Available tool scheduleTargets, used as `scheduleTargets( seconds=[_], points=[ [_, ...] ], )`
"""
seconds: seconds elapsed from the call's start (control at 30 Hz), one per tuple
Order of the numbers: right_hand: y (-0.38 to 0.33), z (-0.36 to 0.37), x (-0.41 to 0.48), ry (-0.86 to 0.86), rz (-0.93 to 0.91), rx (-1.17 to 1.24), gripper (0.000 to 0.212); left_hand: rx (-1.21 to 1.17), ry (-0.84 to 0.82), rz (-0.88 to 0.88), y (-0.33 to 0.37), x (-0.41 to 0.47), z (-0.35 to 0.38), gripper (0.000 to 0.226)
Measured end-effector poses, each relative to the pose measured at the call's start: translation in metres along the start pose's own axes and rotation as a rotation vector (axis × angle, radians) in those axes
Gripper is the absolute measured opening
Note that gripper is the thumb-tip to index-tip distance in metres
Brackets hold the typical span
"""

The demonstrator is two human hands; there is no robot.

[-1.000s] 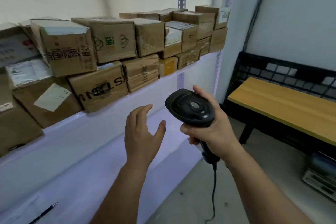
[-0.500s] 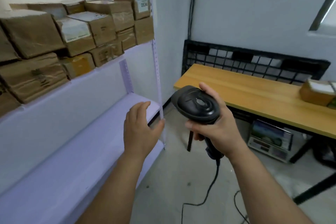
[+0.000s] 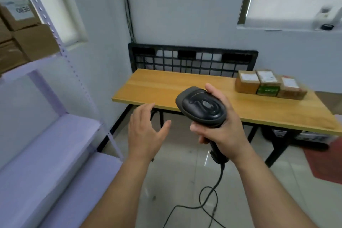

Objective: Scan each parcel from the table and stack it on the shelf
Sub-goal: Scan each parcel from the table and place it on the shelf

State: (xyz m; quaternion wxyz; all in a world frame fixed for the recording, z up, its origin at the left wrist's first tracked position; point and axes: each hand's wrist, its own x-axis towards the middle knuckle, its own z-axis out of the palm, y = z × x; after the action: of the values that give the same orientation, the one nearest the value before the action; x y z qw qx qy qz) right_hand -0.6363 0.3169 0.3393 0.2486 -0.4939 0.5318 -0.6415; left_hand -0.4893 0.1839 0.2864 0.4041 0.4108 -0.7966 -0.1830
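View has swung right since the earlier frames. The shelf (image 3: 46,135) and its stacked boxes (image 3: 27,40) have slid to the left border, and the whole surface (image 3: 166,87) plus a row of parcels (image 3: 268,87) has come into shot. Both hands have kept the same pose in front of the body.

Left hand (image 3: 146,131): fingers loosely spread, holding nothing, hovering in front of the surface's near left corner. Right hand (image 3: 222,126): wrapped round the handle of the scanner (image 3: 201,107), with the scanner's head pointing away toward the surface and the cable (image 3: 209,200) hanging to the floor. The trigger finger is hidden.

Step, as judged: between parcels, turning back to fetch the next one. Nothing is picked up yet.

Next move calls for closing in on the far right end of the surface. The free left hand should take one parcel, and the scanner gets aimed at its label before the parcel goes to the shelf. The parcels are well apart from both hands, so stepping closer is likely needed.

Parcels: three small boxes, side by side and touching, toward the right end near the back edge.
- Left parcel (image 3: 247,84): plain brown cardboard.
- Middle parcel (image 3: 267,87): green front face.
- Right parcel (image 3: 291,88): brown and looks taped.

Each has a white label on top, facing up, which should make scanning easy. Print is too blurred to read.
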Motion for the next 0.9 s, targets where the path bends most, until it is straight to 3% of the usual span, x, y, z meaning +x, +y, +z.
scheduleTargets(
  seconds=[0.5, 0.9],
  points=[
    [0.024, -0.135, 0.009, 0.273, 0.055, -0.119, 0.090, -0.128, -0.221, 0.133, 0.085, 0.037, 0.137, 0.060],
    [0.068, -0.231, 0.094, 0.386, 0.135, -0.200, 0.090, -0.145, -0.377, 0.139, 0.118, 0.123, 0.251, 0.062]
  ],
)
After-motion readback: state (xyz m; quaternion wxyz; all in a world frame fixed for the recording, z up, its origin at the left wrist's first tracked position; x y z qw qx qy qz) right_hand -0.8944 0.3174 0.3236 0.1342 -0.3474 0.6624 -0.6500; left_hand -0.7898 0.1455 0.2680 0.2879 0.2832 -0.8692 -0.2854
